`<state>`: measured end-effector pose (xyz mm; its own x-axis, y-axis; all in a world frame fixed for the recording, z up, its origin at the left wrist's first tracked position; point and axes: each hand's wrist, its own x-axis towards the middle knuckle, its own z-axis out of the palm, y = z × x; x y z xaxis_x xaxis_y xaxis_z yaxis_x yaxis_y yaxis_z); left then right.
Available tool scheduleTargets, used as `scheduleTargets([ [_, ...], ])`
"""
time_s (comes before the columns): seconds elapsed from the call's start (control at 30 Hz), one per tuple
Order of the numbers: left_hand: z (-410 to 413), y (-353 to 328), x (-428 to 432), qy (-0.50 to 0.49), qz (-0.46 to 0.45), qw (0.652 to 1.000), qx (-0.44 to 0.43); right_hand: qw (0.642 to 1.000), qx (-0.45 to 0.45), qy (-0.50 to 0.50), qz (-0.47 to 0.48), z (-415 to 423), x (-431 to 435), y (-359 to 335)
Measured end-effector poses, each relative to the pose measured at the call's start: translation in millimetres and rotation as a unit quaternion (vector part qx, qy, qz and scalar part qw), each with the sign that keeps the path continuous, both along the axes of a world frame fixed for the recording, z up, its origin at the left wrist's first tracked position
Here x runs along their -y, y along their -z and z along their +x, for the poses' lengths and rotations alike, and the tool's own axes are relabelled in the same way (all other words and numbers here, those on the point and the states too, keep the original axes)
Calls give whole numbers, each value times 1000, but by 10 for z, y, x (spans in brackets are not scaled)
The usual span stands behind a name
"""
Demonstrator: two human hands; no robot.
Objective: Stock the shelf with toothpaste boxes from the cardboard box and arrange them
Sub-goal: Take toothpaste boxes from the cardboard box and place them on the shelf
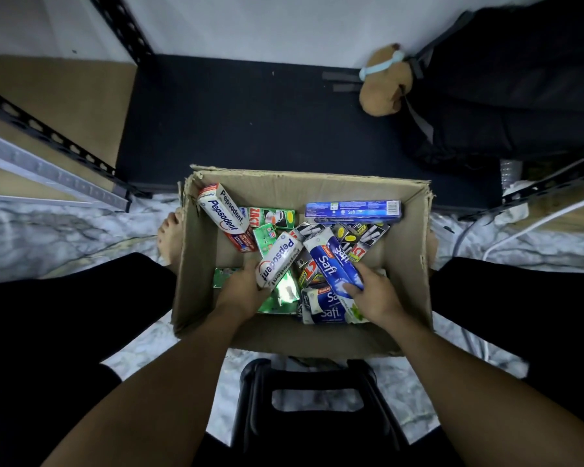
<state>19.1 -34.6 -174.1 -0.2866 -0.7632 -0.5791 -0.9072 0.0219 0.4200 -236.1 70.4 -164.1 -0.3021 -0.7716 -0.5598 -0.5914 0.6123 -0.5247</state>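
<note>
An open cardboard box (196,264) sits on the floor between my knees, filled with several toothpaste boxes lying in a jumble. My left hand (241,288) grips the near end of a white Pepsodent box (279,259), which tilts up out of the pile. My right hand (373,293) grips the near end of a blue and white Safi box (327,264). Another Pepsodent box (223,214) leans at the box's far left, and a blue Safi box (353,210) lies at the far right. The dark shelf board (267,129) lies beyond the box.
Black slotted shelf posts (48,129) run along the left, and another post (553,183) is at the right. A brown plush toy (385,89) and a black bag (520,79) rest on the shelf's right part. A black stool (317,416) stands under me. White cables (506,237) trail at right.
</note>
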Motion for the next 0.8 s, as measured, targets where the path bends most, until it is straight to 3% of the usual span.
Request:
scheduleTargets([
  [0.43,-52,-481,-83,-88,-35,991,-91,999,12,38,-23,18,81,-432],
  [0.8,-90,-1838,110,12,-234,958,-166,977,3,18,-214,-179,229,-1808],
])
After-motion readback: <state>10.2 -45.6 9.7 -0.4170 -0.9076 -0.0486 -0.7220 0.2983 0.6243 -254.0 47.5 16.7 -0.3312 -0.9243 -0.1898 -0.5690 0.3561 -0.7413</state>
